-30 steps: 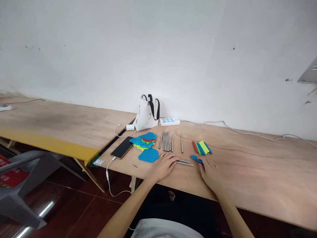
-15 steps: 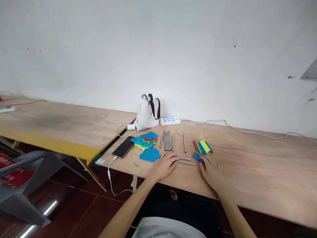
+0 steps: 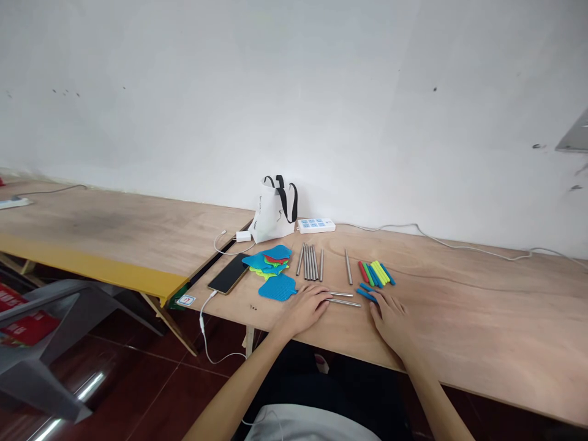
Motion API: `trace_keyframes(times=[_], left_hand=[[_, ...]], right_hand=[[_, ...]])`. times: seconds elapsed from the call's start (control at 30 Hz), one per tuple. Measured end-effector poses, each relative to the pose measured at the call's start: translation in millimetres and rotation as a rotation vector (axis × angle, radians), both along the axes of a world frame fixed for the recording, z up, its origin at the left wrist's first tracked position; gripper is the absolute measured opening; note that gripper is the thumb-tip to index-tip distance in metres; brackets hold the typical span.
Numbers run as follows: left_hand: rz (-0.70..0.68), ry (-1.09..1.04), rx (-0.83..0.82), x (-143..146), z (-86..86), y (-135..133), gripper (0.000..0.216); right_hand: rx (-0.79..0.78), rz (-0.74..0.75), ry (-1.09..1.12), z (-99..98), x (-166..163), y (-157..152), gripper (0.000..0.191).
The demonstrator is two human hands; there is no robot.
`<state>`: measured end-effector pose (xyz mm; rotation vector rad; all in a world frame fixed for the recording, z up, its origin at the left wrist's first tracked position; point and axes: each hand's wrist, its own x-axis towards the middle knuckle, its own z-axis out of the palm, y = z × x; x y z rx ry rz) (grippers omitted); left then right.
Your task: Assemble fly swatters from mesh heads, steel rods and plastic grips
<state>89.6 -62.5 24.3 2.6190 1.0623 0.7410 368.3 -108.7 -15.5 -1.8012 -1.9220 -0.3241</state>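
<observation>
My left hand point(image 3: 306, 308) lies on the table with its fingers stretched out, over the near ends of two thin metal tubes point(image 3: 345, 303). Beside it is a blue mesh fly swatter head point(image 3: 278, 287); more heads in blue, red and yellow-green point(image 3: 265, 264) are piled behind. My right hand point(image 3: 390, 315) rests with its fingers apart, fingertips at two blue plastic handles point(image 3: 366, 295). Beyond that hand lies a row of red, green, blue and yellow handles point(image 3: 376, 274). Several metal tubes point(image 3: 310, 263) stand side by side in the middle, and a single tube point(image 3: 348, 267) lies apart.
A black phone point(image 3: 228, 274) on a white cable lies at the table's left end. Behind are a white bag point(image 3: 271, 214) with black straps and a white power strip point(image 3: 316, 226). A second table point(image 3: 105, 226) is to the left, a grey chair point(image 3: 41, 349) below it.
The single metal tube has rolled a little to the right, towards the coloured handles, and now lies slightly tilted. Both my hands stay in place.
</observation>
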Motion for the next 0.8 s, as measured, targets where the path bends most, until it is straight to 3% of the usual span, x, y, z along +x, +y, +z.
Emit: trace_keyframes(times=[0.8], left_hand=[[0.001,-0.037,-0.016,0.2,-2.3,0.5,0.031]], right_hand=[[-0.006,-0.005,-0.006,6.0,-3.0,-1.4,0.040]])
